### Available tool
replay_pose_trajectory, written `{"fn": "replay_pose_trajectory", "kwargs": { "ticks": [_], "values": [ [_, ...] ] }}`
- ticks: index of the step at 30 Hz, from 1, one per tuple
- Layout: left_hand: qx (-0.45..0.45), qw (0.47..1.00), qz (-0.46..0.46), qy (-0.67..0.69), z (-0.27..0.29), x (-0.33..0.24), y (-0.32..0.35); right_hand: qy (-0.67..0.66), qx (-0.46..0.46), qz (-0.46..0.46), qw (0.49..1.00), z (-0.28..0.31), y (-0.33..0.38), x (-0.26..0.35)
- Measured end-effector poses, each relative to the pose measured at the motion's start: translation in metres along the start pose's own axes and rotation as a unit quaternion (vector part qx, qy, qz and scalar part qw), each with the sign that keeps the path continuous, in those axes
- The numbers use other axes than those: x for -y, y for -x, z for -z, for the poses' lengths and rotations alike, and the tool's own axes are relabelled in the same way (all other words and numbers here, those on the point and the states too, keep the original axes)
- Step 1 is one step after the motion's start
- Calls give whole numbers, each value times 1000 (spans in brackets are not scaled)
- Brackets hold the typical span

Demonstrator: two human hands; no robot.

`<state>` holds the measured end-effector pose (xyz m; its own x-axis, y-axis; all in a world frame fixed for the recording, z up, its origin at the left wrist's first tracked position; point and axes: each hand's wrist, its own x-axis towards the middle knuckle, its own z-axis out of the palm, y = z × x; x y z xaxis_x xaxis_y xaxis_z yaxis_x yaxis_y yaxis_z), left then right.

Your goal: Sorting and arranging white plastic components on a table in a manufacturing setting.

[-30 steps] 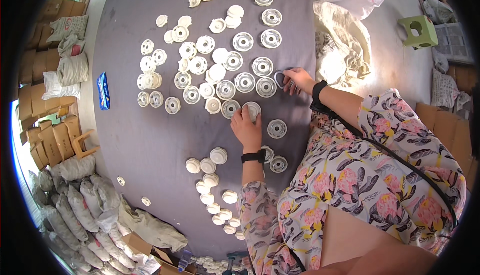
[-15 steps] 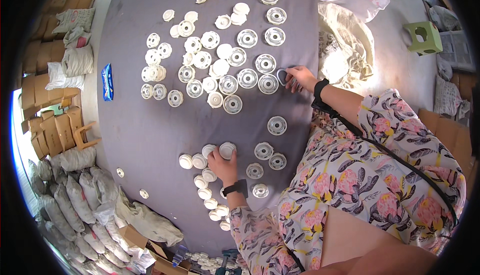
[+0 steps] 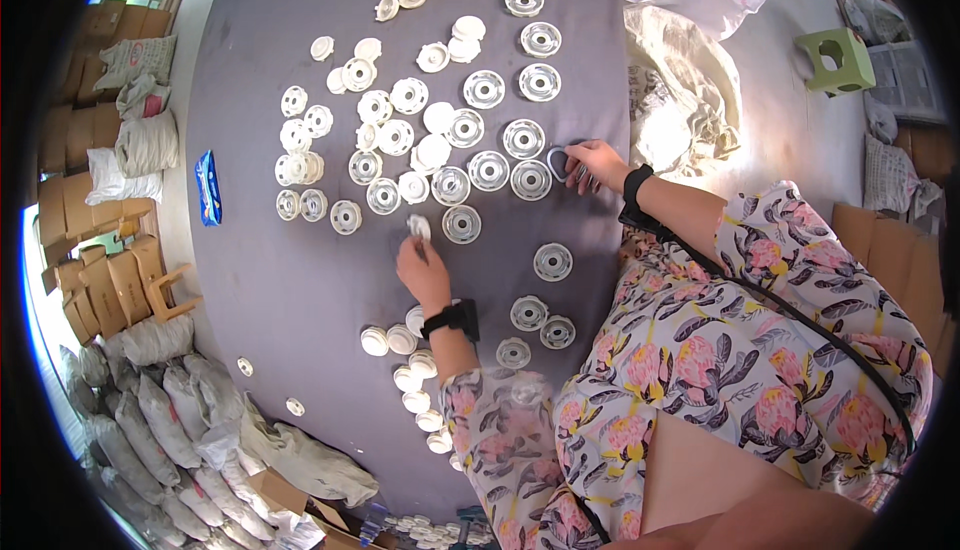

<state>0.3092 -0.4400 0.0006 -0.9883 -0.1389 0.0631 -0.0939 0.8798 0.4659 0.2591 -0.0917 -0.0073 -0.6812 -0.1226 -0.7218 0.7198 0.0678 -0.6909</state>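
A small white cap is held in the fingertips of the left hand, raised slightly above the grey desk; the hand is closed about it in a pinch, with the rest of the fingers curled. The cap lies at the far tip of that hand, away from the body, and appears tilted on edge; being round, no long axis can be assigned, and which face is turned up cannot be told. Just beyond and right of it a white ring lies flat, the nearest of the rows of rings set out farther up the desk. The left hand is the nearer one to this ring. The right hand is set at the right end of the same rows, its fingers bent around a pale ring at the desk's edge; whether it is gripped or only touched cannot be told. Loose rings are noted between the two arms, and a cluster of plain caps beside the left wrist. A blue packet lies well apart to the left.
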Motion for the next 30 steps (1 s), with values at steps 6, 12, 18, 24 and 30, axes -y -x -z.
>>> {"fn": "replay_pose_trajectory", "kwargs": {
  "ticks": [6, 12, 18, 24, 30],
  "values": [
    [-33, 874, 292, 387, 10, 27, 23, 6, -5, 1, 1000, -1, 0, 3],
    [-118, 992, -25, -32, 8, 14, 23, 18, 2, -1, 1000, -2, -2, 2],
    [-43, 989, 133, 45, 21, -22, 12, 14, 1, 0, 1000, 2, -1, 1],
    [7, 997, -77, 4, -6, -58, 12, 13, -6, -6, 1000, -5, 4, 7],
    [17, 998, -27, -48, 6, -50, 23, 6, -8, -6, 1000, 0, 1, 2]
  ]
}}
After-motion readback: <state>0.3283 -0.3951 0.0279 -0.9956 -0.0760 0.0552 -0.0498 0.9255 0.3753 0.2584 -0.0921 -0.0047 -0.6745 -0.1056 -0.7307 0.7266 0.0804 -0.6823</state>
